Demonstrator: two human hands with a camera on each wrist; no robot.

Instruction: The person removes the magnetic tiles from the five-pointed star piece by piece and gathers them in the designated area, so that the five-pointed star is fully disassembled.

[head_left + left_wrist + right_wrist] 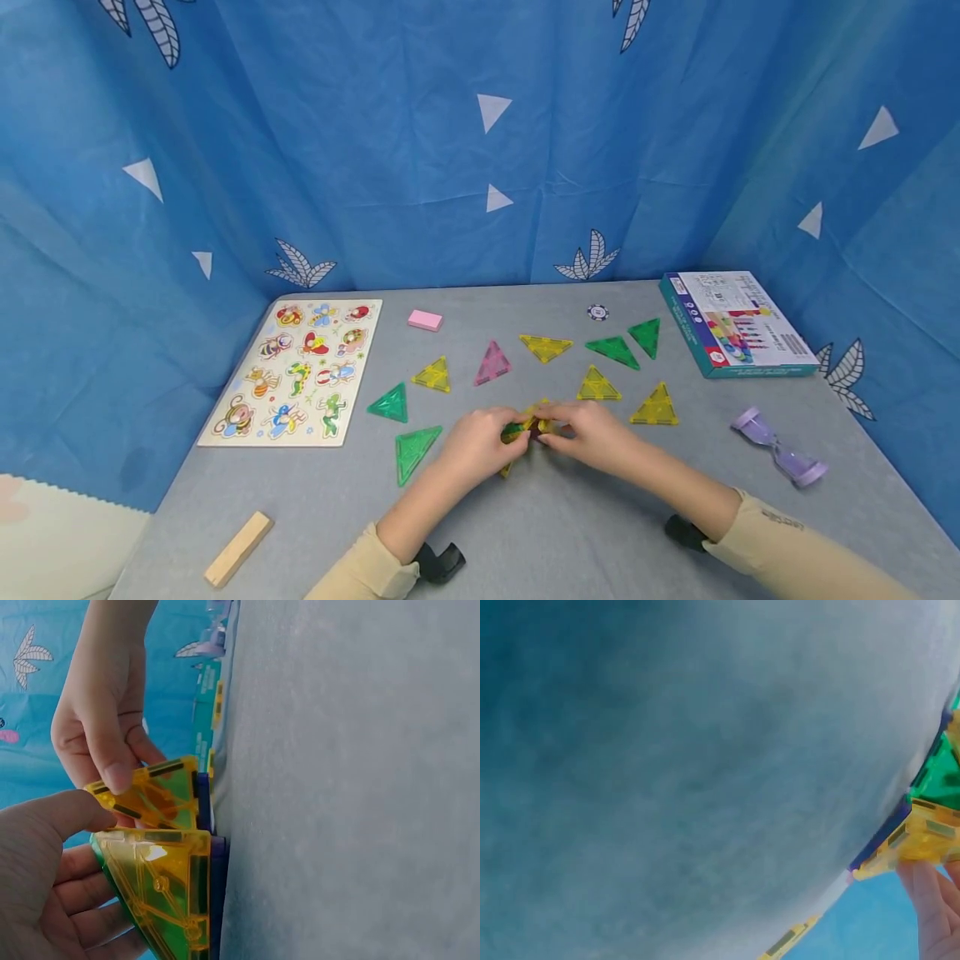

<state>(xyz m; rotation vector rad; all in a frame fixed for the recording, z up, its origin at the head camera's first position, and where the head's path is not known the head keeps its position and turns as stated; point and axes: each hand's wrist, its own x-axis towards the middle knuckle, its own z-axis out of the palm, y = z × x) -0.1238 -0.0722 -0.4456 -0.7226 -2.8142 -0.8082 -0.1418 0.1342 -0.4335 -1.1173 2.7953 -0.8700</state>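
Note:
My left hand and right hand meet over a small standing build of translucent triangular magnetic tiles at mid-table. In the left wrist view, my left thumb lies at the top corner of a yellow magnetic tile, its fingers behind a green tile joined to it. My right hand pinches another yellow magnetic tile beside it, thumb in front. Narrow purple pieces edge the build's base on the table. The right wrist view has my right fingertips against the yellow tile, with green beyond.
Loose tiles lie around: yellow, green, pink. A wooden insect puzzle is left, a boxed set right. Nearby are a purple sand timer, wooden block, pink block and poker chip.

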